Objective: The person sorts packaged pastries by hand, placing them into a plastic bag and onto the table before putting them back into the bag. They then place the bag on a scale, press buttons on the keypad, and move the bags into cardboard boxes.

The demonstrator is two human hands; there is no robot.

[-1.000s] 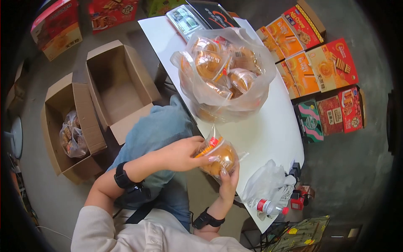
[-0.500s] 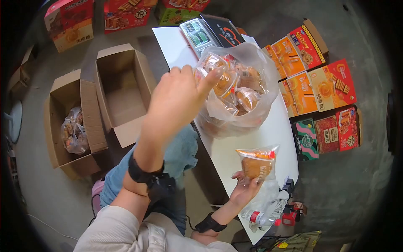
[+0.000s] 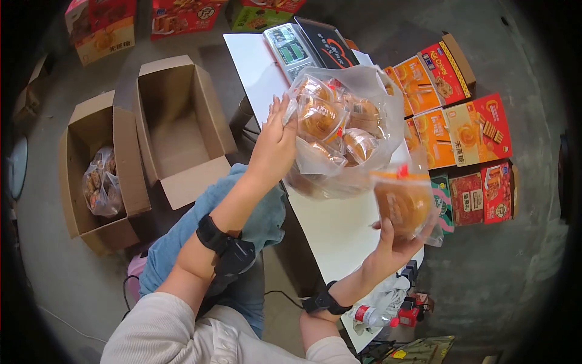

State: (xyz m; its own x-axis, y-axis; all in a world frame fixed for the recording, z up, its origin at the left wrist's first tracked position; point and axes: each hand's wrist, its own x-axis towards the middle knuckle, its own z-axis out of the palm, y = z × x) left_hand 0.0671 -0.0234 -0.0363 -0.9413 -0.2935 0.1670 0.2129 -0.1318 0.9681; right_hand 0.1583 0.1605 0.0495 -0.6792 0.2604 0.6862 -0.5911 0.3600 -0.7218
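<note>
I observed the left hand (image 3: 273, 145) clamped on the plastic bag (image 3: 327, 185) at its nine-o'clock rim; apart from it, the right hand (image 3: 393, 252) gripped a wrapped bun (image 3: 403, 206) at the bag's five o'clock.

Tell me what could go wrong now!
The wrapped bun might slip, as the right hand grips only one end. The open bag sits near the edge of the table, so a tug from the left hand could spill it. The bottle, on its side, might roll.
</note>
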